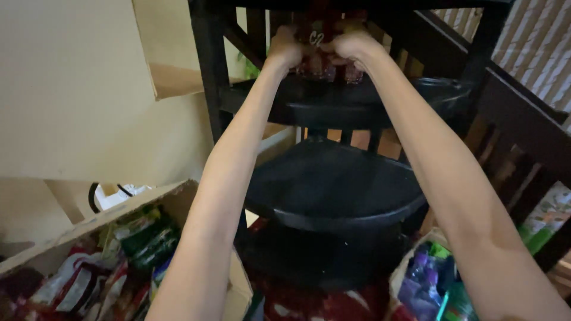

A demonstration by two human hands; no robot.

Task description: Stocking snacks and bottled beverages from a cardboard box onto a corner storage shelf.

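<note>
Both hands clench one bundle of bottles [324, 56] at twelve o'clock in the view; left hand [284, 49] wraps its left side with curled fingers, right hand [355, 47] closes over its right side, knuckles up; the bundle, reddish with clear bottle bases, sits on the top tier of a dark round shelf rack [333, 184]; at seven o'clock a cardboard box [178, 196] holds snack packets [119, 267]; at five o'clock lie purple-capped bottles [425, 279].
</note>
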